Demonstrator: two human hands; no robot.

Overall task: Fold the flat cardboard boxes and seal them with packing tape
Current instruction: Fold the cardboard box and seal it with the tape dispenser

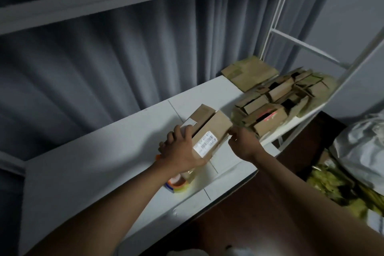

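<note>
1. Curtain point(93, 64) hangs along the far left, behind the white table point(83, 162); a white rail crosses above it.
2. Tape roll point(176, 183) sits on the table near the left forearm, partly hidden beneath the wrist. It is untouched, so sealing is judged not yet begun.
3. Left hand point(182, 147) grips the near-left end of the box point(209, 131), fingers curled over its top edge and thumb along the labelled side.
4. Box stands on the table at centre, between the two hands. A white barcode label point(204, 142) faces near; a top flap stands open on the far side, so the box is formed but unsealed.
5. Right hand point(243, 141) pinches the right end of the box at the corner, fingers bunched on the cardboard. Which flap it holds cannot be told; the frame is dim and blurred.
6. Pile point(276, 100) of small folded boxes lies just right of the working box, with flat boxes point(249, 72) stacked beyond it at the far right, by a white frame point(301, 48).
7. Risks, as judged:
   - the open flap may spring back if either hand lets go to reach the tape;
   - the box sits close to the pile, so a push to the right could knock it;
   - the roll, lying under the left wrist, could be nudged off the near edge.
</note>
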